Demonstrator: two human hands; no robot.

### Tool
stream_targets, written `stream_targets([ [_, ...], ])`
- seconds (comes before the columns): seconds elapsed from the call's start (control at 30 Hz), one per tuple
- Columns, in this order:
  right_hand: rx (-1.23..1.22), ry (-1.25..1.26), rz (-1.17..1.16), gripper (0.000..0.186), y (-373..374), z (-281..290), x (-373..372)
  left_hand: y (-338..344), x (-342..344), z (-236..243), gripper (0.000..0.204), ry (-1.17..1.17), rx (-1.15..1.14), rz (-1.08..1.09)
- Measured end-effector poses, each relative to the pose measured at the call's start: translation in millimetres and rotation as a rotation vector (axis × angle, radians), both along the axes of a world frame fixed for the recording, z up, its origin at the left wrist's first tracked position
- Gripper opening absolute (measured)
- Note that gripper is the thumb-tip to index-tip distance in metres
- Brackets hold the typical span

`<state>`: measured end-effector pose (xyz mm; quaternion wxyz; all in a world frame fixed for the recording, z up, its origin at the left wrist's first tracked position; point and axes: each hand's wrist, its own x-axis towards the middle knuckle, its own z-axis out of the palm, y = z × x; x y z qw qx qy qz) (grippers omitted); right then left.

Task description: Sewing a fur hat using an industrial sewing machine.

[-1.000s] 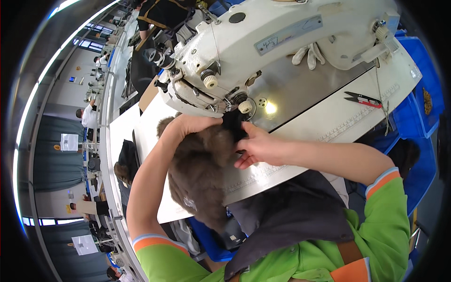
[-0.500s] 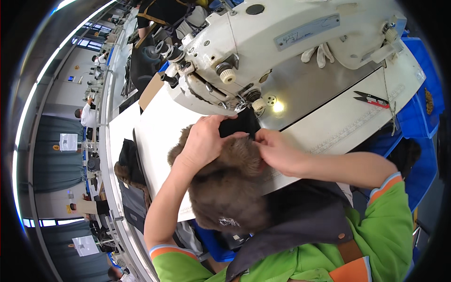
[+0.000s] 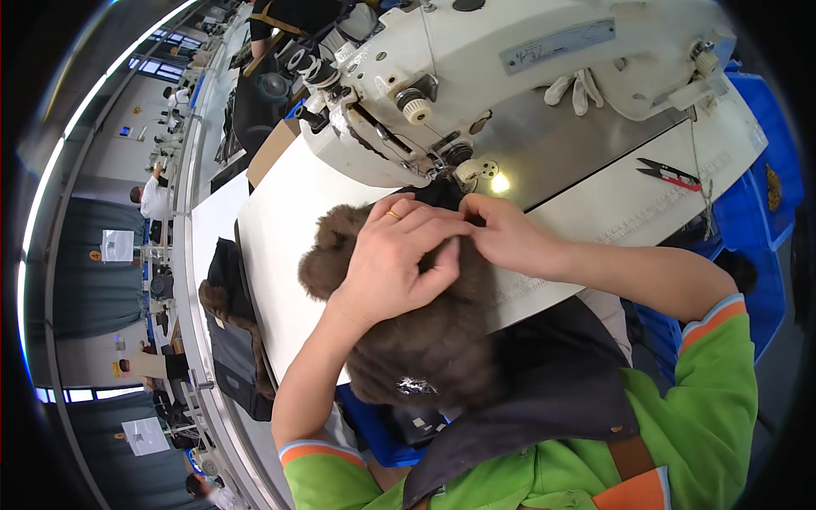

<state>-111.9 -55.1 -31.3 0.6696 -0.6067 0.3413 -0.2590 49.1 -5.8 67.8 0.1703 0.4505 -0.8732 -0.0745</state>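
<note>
A brown furry piece [image 3: 425, 353] with a shiny pale emblem hangs over the near edge of the sewing table, in front of my apron. Its black fabric part [image 3: 429, 195] lies just at the needle area of the white sewing machine [image 3: 378, 110]. My left hand [image 3: 395, 259] lies across the fur, fingers bent over its upper edge and thumb curled in. From the right, my right hand [image 3: 510, 236] pinches the edge of the same piece, its fingertips close against those of the left. The pinched edge itself is hidden by the fingers.
Red-handled thread snips [image 3: 671, 175] lie on the table at right, near a printed ruler scale. White gloves [image 3: 575, 91] rest behind the machine arm. Blue bins [image 3: 761, 255] stand at right. More dark and furry pieces [image 3: 234, 327] hang at left. Other people work further off.
My left hand has turned over the fur, its fingers moving right to meet the right hand. The right hand has shifted up toward the machine, and the black fabric is now mostly covered.
</note>
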Motion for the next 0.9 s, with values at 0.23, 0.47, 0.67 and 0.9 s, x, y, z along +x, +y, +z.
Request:
stream_targets([
  [0.23,0.936,-0.277,-0.22,0.013,12,14,14,-3,-8,22,0.007,-0.186,0.126,0.139],
  [0.47,0.48,-0.118,-0.051,0.019,-9,16,3,-1,-10,-2,0.03,-0.496,0.019,0.262],
  [0.67,0.489,-0.053,0.001,0.018,-10,11,4,1,8,-23,0.018,-0.29,0.069,0.287],
  [0.9,0.656,-0.302,-0.234,0.029,11,23,1,-13,28,-7,0.012,-0.164,0.225,0.202],
])
